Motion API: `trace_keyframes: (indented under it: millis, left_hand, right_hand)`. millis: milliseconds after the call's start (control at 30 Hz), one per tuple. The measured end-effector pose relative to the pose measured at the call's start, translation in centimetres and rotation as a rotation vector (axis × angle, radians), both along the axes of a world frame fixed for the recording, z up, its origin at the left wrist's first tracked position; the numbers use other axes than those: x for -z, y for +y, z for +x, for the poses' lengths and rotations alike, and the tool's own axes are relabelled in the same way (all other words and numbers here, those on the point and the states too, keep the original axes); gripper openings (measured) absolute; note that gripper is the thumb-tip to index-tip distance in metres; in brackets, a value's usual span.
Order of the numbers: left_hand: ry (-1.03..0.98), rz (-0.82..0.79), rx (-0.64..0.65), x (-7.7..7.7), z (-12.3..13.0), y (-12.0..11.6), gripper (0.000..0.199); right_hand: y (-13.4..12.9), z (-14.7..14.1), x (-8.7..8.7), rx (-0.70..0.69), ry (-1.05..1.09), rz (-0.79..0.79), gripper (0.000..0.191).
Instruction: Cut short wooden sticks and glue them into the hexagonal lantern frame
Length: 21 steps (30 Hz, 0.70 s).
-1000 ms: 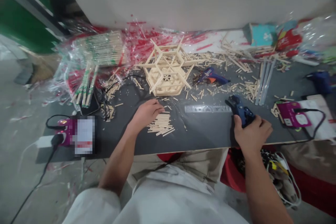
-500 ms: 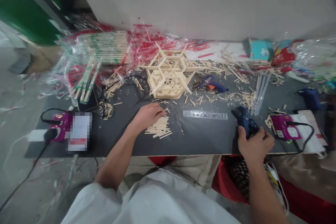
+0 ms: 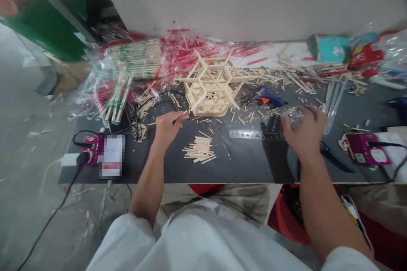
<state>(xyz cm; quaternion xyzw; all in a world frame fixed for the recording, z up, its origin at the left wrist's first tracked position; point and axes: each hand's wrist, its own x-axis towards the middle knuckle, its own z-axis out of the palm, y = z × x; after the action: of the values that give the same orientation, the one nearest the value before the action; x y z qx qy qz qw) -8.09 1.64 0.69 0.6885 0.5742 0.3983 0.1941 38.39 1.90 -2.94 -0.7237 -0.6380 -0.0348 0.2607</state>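
My left hand pinches a small wooden stick, just left of a hexagonal lattice model built of thin sticks. Over the right part of the table, my right hand is raised with thumb and fingers apart, holding nothing. Beneath its wrist lies a dark blue tool, partly hidden by the arm. A clear ruler lies left of my right hand. Between my hands rests a pile of short sticks. Behind the ruler is a blue glue gun.
Bundled sticks in plastic lie at the back left. A phone and a purple power box with cables are at the left. Clear glue sticks and another purple box lie at the right. Loose stick pieces litter the back.
My left hand has lifted away from the stick pile toward the model, with a stick in its fingers. My right hand has let go of the dark blue tool and moved forward.
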Motion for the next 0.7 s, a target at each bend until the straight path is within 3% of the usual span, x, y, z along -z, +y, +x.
trace_keyframes:
  millis: [133,267,433,567,700]
  left_hand:
    - [0.044,-0.113,-0.017,-0.1,0.6,0.0,0.026]
    - [0.098,-0.022,-0.045,-0.1,1.6,-0.1,0.030]
    - [0.070,0.044,-0.119,-0.6,1.3,-0.2,0.041]
    - [-0.061,0.060,-0.149,-1.7,1.9,-0.7,0.049]
    - [-0.119,0.092,-0.084,-3.4,2.7,-0.5,0.055]
  right_hand:
    - [5.8,-2.3,0.0,-0.153,-0.006,-0.073,0.070]
    - [9.3,-2.9,1.5,-0.199,0.013,-0.135,0.067]
    - [10.5,-3.3,2.4,-0.135,0.048,-0.166,0.052]
    - [10.4,-3.9,2.2,-0.066,0.116,-0.023,0.052]
    - [10.1,-4.6,2.0,-0.073,0.200,0.092,0.056]
